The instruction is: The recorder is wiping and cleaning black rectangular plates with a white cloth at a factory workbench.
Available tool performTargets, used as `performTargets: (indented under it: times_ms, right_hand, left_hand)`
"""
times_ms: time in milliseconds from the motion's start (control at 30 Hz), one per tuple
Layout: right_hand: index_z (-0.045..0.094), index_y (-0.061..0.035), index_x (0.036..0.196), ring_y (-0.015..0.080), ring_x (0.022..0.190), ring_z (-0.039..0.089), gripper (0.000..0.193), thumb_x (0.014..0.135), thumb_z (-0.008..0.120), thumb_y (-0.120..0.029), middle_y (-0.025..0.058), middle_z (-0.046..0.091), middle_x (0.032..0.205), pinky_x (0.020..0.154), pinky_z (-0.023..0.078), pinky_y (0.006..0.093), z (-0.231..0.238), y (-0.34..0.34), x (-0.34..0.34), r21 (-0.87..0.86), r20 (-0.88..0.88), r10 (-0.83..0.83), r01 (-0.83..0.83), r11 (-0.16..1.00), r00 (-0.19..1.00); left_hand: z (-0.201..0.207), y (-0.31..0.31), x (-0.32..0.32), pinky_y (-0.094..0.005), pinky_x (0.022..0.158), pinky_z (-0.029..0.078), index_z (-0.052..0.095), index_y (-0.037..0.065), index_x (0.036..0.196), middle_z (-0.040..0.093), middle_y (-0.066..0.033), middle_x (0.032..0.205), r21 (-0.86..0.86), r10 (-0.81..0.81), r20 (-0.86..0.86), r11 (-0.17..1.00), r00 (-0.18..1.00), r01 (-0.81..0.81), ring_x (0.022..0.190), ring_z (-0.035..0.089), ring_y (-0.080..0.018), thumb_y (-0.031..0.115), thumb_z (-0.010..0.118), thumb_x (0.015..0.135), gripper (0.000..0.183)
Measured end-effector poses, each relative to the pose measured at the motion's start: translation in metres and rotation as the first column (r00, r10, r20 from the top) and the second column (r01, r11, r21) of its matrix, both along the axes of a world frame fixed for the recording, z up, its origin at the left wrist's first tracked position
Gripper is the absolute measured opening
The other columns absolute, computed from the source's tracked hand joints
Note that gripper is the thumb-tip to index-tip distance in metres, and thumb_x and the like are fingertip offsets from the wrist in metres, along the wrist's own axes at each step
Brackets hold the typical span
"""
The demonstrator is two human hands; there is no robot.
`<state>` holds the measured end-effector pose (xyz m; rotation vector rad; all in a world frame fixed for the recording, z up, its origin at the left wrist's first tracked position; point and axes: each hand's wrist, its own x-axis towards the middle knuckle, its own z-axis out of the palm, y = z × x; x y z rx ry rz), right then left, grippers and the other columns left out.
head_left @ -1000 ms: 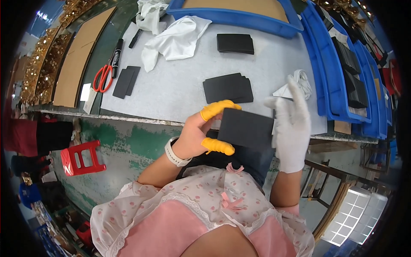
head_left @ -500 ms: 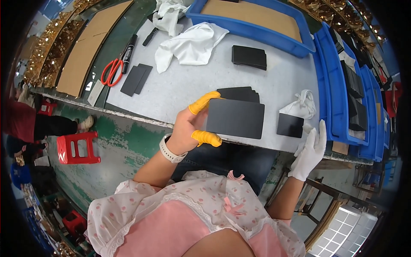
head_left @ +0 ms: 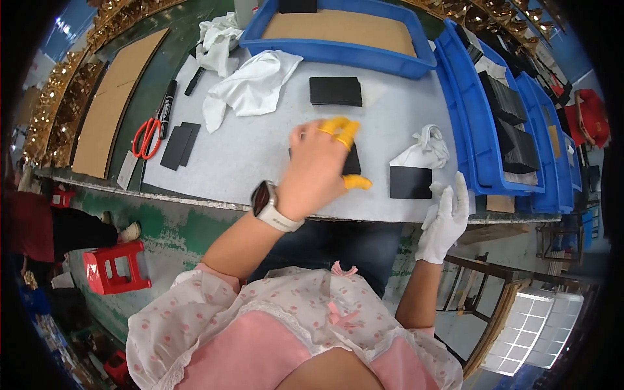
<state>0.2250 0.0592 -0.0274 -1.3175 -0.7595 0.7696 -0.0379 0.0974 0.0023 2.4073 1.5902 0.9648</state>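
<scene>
My left hand (head_left: 318, 166), with yellow finger cots on the thumb and two fingers, reaches palm down over black cards (head_left: 352, 162) at the middle of the table. The fingers lie along the far edge and the thumb at the near edge, closed about them; the palm hides most of the cards. My right hand (head_left: 444, 221), in a white glove, is open at the table's front edge, fingers stretched out. Just left of its fingertips a single black card (head_left: 411, 182) lies flat beside a crumpled white cloth (head_left: 422, 151). Farther back sits a neat stack of black cards (head_left: 335, 91).
Blue trays (head_left: 478, 136) holding black cards line the right side. A blue tray (head_left: 338, 57) with a cardboard base stands at the back. Leftward lie a white cloth (head_left: 253, 88), a black marker (head_left: 168, 104), red-handled scissors (head_left: 147, 138) and two dark cards (head_left: 180, 145).
My left hand has turned palm down and lowered the black card it held up; that card is no longer seen apart. The view has shifted. My right hand stays open beside the single card.
</scene>
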Motion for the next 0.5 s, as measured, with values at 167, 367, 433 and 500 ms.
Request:
performTargets:
  times_ms: [167, 367, 433, 500]
  right_hand:
    - [0.052, -0.0021, 0.154, 0.0036, 0.044, 0.046, 0.045, 0.110, 0.055, -0.008, 0.0173, 0.075, 0.104, 0.041, 0.035, 0.0196, -0.003, -0.002, 0.005, 0.024, -0.045, 0.052, -0.051, 0.998, 0.998]
    - [0.054, -0.0023, 0.152, 0.0118, 0.059, 0.061, 0.043, 0.109, 0.057, -0.010, 0.0156, 0.074, 0.103, 0.055, 0.050, 0.0254, -0.009, -0.011, 0.016, 0.075, -0.087, 0.047, -0.041, 0.996, 0.995]
    - [0.055, -0.0025, 0.152, 0.0146, 0.066, 0.065, 0.044, 0.109, 0.059, -0.011, 0.0154, 0.073, 0.103, 0.061, 0.054, 0.0265, -0.006, -0.013, 0.018, 0.064, -0.104, 0.053, -0.046, 0.997, 0.993]
    - [0.055, -0.0007, 0.151, 0.0173, 0.077, 0.070, 0.042, 0.112, 0.055, -0.016, 0.0155, 0.073, 0.106, 0.069, 0.057, 0.0282, -0.006, -0.014, 0.022, 0.121, -0.146, 0.077, -0.059, 0.991, 0.986]
  left_hand:
    - [-0.013, -0.010, 0.057, -0.0499, 0.112, 0.032, 0.060, 0.004, 0.142, 0.063, -0.0139, 0.136, -0.066, -0.179, -0.049, 0.982, 0.983, 0.175, 0.128, 0.053, -0.0330, 0.038, 0.091, 0.075, 0.081]
    - [-0.028, -0.004, 0.066, -0.0487, 0.107, 0.034, 0.065, 0.000, 0.135, 0.071, -0.0090, 0.107, -0.161, -0.210, -0.161, 0.970, 0.964, 0.184, 0.117, 0.057, -0.0294, 0.032, 0.088, 0.080, 0.068]
    - [-0.026, -0.008, 0.066, -0.0484, 0.106, 0.034, 0.065, -0.001, 0.135, 0.071, -0.0081, 0.101, -0.166, -0.230, -0.151, 0.965, 0.961, 0.205, 0.114, 0.058, -0.0291, 0.032, 0.088, 0.081, 0.066]
    - [-0.024, -0.012, 0.067, -0.0478, 0.106, 0.034, 0.065, 0.001, 0.136, 0.070, -0.0080, 0.101, -0.124, -0.217, -0.044, 0.970, 0.975, 0.210, 0.113, 0.058, -0.0288, 0.035, 0.089, 0.080, 0.069]
